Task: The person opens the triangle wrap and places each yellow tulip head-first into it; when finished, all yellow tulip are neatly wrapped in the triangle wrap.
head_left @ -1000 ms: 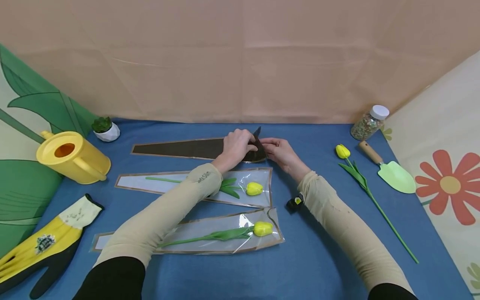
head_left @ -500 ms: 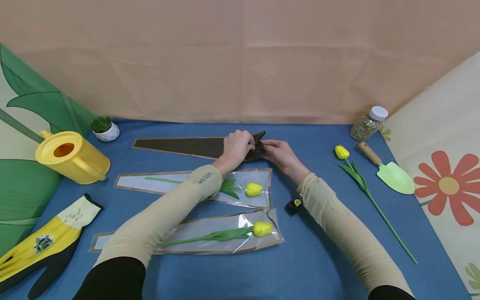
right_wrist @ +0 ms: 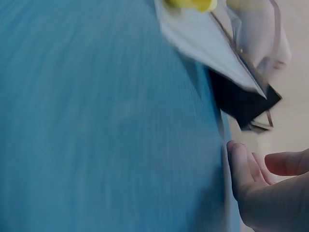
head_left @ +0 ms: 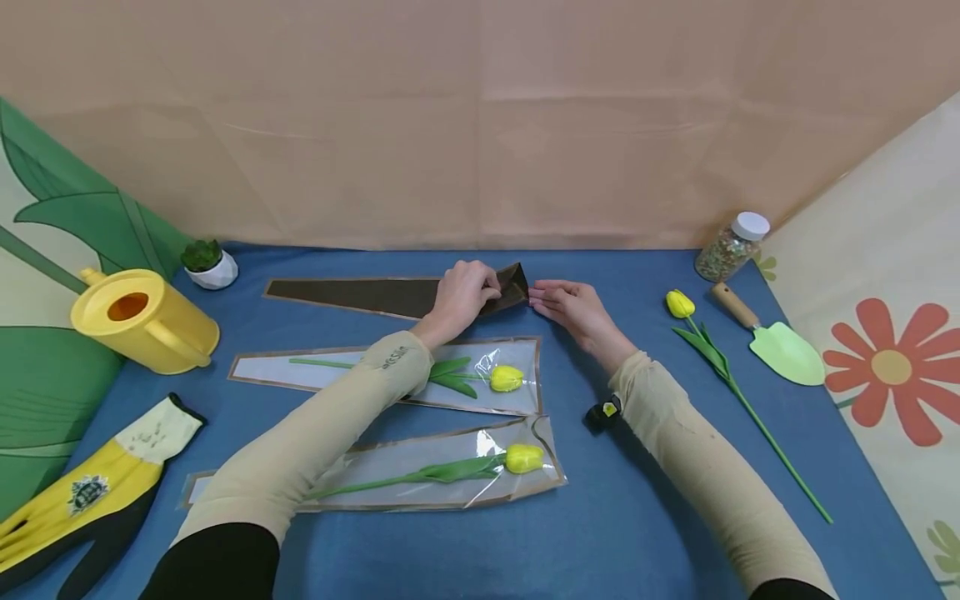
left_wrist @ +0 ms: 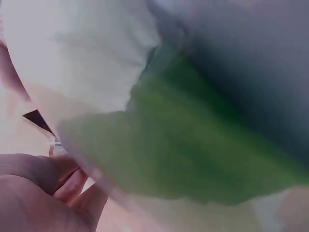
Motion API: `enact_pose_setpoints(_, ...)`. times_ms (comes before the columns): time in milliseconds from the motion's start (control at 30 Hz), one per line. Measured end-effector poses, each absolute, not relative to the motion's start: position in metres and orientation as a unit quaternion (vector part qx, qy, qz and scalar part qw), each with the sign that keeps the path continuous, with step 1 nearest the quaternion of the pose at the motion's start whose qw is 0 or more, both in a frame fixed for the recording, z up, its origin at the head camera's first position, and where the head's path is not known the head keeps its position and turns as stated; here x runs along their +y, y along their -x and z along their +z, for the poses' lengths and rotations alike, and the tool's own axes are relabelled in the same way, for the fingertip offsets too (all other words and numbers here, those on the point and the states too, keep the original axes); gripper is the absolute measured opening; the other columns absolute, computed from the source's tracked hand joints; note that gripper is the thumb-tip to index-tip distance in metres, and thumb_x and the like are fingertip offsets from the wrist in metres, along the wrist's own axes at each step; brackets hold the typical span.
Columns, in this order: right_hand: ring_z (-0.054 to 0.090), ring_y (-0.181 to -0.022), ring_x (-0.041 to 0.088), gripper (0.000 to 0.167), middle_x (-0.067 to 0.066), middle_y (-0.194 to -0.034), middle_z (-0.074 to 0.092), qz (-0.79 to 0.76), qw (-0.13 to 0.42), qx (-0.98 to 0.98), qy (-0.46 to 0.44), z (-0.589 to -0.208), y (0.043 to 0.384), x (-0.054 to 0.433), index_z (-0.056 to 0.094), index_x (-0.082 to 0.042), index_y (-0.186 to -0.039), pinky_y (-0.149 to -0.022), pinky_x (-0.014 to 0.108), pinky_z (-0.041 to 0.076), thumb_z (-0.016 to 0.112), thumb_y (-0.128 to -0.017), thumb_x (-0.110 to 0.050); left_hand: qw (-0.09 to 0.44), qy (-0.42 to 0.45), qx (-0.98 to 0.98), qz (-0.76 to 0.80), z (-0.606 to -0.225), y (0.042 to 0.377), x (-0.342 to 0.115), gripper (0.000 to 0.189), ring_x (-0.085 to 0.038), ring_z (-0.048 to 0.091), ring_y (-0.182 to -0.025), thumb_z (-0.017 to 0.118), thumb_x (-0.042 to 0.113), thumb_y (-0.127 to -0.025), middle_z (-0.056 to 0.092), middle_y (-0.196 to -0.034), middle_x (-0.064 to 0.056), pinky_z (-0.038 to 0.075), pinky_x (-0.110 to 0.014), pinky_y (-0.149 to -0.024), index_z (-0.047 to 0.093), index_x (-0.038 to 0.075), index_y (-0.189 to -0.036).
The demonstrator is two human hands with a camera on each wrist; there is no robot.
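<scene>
In the head view my left hand (head_left: 459, 302) holds a long, tapering black flower sleeve (head_left: 352, 292) near its wide end. The mouth of the sleeve stands spread on the right. My right hand (head_left: 576, 313) has its fingertips right at that mouth. A gap shows between those fingers and the black sleeve (right_wrist: 241, 101) in the right wrist view. Nearer me lie two clear-fronted white sleeves, the upper sleeve (head_left: 262, 367) and the lower sleeve (head_left: 375, 462), each with a yellow tulip in it. A blurred green shape fills much of the left wrist view.
On the right lie a loose yellow tulip (head_left: 727, 375) and a green trowel (head_left: 787, 352), with a white-lidded jar (head_left: 731, 247) behind. To the left stand a yellow watering can (head_left: 142, 321) and a small potted succulent (head_left: 212, 264). A yellow-and-black glove (head_left: 97, 492) lies at front left.
My right hand has drawn slightly right, off the sleeve's edge, and its fingers have loosened. The sleeve's mouth now stands up more, and my left hand has shifted a little left with it.
</scene>
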State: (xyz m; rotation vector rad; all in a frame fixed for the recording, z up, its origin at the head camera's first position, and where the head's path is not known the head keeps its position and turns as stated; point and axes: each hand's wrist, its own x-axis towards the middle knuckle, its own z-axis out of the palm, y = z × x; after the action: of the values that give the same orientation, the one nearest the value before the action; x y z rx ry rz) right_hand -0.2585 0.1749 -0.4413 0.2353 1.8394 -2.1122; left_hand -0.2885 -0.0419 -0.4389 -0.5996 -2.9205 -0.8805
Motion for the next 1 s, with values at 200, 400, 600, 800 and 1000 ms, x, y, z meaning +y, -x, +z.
enact_pose_setpoints(200, 0.069, -0.123, 0.023, 0.041, 0.032, -0.148, 0.057, -0.708, 0.114, 0.695, -0.046, -0.429, 0.244, 0.205, 0.05, 0.015, -0.15, -0.11, 0.037, 0.05, 0.048, -0.115, -0.006, 0.026, 0.196, -0.933, -0.301, -0.432, 0.282, -0.045, 0.009, -0.023, 0.072, -0.081, 0.076, 0.009, -0.101, 0.078, -0.096, -0.009, 0.059, -0.039, -0.078, 0.083, 0.005, -0.097)
enact_pose_setpoints(400, 0.071, -0.119, 0.018, 0.042, 0.012, -0.128, 0.074, -0.682, 0.075, 0.727, -0.016, -0.415, 0.222, 0.243, 0.051, 0.016, -0.147, -0.108, 0.037, 0.05, 0.054, -0.114, -0.01, 0.026, 0.208, -0.927, -0.31, -0.433, 0.284, -0.047, 0.01, -0.021, 0.072, -0.081, 0.075, 0.008, -0.102, 0.079, -0.097, -0.009, 0.059, -0.036, -0.08, 0.083, 0.005, -0.099)
enact_pose_setpoints(600, 0.074, -0.105, 0.006, 0.044, -0.012, -0.106, 0.077, -0.648, 0.038, 0.761, 0.001, -0.407, 0.2, 0.28, 0.052, 0.018, -0.143, -0.096, 0.024, 0.057, 0.06, -0.111, -0.012, 0.015, 0.221, -0.922, -0.318, -0.432, 0.283, -0.047, 0.01, -0.02, 0.072, -0.08, 0.075, 0.009, -0.102, 0.08, -0.096, -0.009, 0.058, -0.036, -0.077, 0.084, 0.005, -0.099)
enact_pose_setpoints(800, 0.077, -0.096, 0.005, 0.027, -0.005, -0.106, 0.08, -0.673, 0.008, 0.74, 0.005, -0.403, 0.182, 0.319, 0.065, 0.009, -0.13, -0.084, 0.02, 0.059, 0.066, -0.107, -0.004, 0.011, 0.229, -0.918, -0.323, -0.432, 0.281, -0.047, 0.012, -0.021, 0.073, -0.08, 0.074, 0.01, -0.102, 0.08, -0.097, -0.01, 0.059, -0.036, -0.077, 0.085, 0.004, -0.1)
enact_pose_setpoints(1000, 0.077, -0.091, 0.002, 0.016, -0.01, -0.102, 0.08, -0.638, -0.006, 0.77, -0.019, -0.397, 0.167, 0.349, 0.073, -0.01, -0.12, -0.081, 0.018, 0.059, 0.068, -0.105, -0.005, 0.01, 0.228, -0.919, -0.321, -0.431, 0.282, -0.047, 0.013, -0.022, 0.074, -0.084, 0.074, 0.01, -0.102, 0.08, -0.099, -0.01, 0.059, -0.038, -0.081, 0.085, 0.003, -0.1)
